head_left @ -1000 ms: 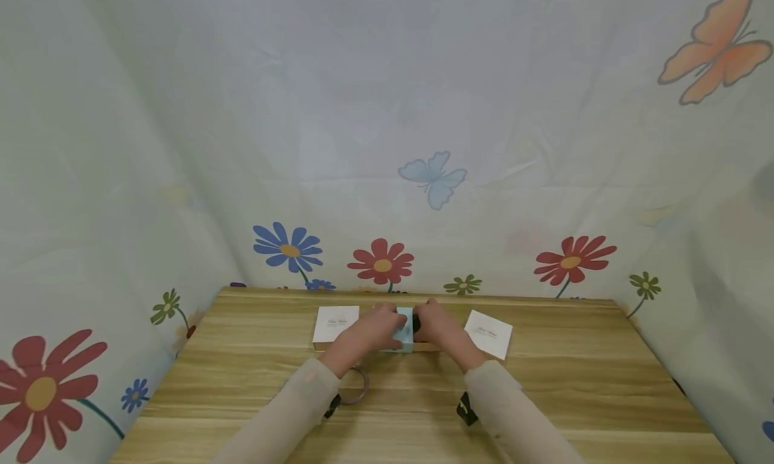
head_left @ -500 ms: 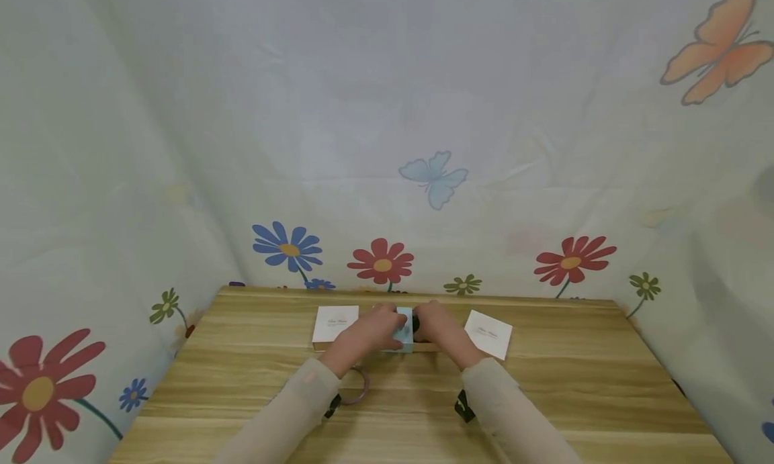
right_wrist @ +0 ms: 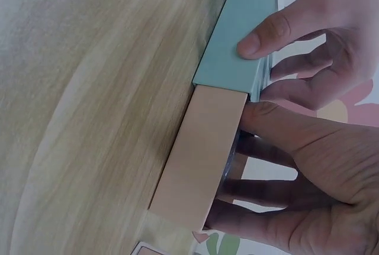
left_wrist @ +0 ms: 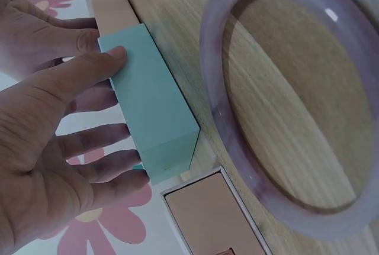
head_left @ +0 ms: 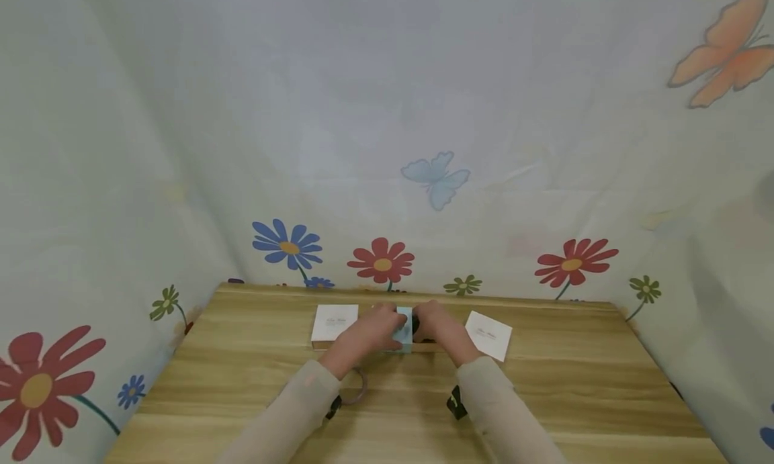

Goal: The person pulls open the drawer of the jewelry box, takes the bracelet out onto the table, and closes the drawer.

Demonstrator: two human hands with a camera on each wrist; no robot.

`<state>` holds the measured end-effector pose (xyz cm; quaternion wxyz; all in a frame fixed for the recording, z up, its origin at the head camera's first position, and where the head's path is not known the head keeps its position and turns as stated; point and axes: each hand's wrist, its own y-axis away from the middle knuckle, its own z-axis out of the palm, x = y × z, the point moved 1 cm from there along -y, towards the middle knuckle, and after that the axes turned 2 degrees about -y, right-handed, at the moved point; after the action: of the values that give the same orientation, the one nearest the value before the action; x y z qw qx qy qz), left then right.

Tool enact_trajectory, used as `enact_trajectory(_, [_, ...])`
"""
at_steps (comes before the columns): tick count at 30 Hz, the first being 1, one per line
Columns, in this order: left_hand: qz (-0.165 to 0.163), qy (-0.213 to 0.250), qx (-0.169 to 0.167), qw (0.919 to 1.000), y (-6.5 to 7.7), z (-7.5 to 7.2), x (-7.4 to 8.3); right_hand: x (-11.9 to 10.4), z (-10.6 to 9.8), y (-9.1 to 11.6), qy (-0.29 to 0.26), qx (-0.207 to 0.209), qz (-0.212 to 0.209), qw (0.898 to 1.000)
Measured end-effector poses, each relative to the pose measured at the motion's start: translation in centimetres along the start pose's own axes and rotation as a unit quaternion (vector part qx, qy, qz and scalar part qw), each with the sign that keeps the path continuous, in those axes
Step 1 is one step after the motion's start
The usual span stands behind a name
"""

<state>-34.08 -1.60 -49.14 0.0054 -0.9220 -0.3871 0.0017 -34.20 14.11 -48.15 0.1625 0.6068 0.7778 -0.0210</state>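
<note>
In the middle of the table is a light-blue box sleeve (left_wrist: 151,95) with a tan tray (right_wrist: 198,148) sticking out of its right end. My left hand (head_left: 379,326) grips the sleeve, thumb on its near face and fingers over the far side. My right hand (head_left: 433,321) reaches into the tray from above, with thumb and fingers around a dark curved thing (right_wrist: 228,163). Most of that thing is hidden by the tray wall and fingers, so its kind is unclear. Nearer, beneath my left forearm, a pale purple bangle (left_wrist: 216,89) lies on the table.
A white-topped box (head_left: 334,324) with a brown side stands left of the sleeve. To the right, a white square lid or box (head_left: 490,335) lies turned at an angle. The wooden table (head_left: 574,383) ends at a flowered curtain (head_left: 484,236) behind.
Both hands stay at the sleeve and tray. My right forearm has shifted slightly left, and the head view has tilted a little. The boxes and bangle have not visibly moved on the table.
</note>
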Motion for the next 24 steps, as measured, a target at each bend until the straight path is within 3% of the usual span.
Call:
enact_trajectory(5, [0.011, -0.016, 0.005, 0.9998, -0.54, -0.04, -0.07, 0.14, -0.52, 0.40, -0.012, 0.001, 0.002, 1.000])
enact_trajectory(9, [-0.002, -0.011, -0.001, 0.9999, -0.62, 0.12, -0.14, 0.14, -0.45, 0.30, -0.013, 0.000, -0.004, 1.000])
enact_trajectory(14, [-0.001, -0.018, 0.002, 0.9998, -0.44, 0.07, 0.08, -0.05, -0.57, 0.03, -0.004, -0.024, 0.012, 1.000])
enact_trajectory(19, [-0.026, -0.012, -0.009, 0.9996, -0.16, 0.20, 0.24, -0.13, -0.52, -0.30, -0.001, -0.043, 0.011, 0.999])
enact_trajectory(24, [-0.023, -0.008, 0.005, 0.9997, 0.06, 0.51, 0.27, -0.14, -0.31, -0.13, -0.021, -0.024, 0.010, 0.999])
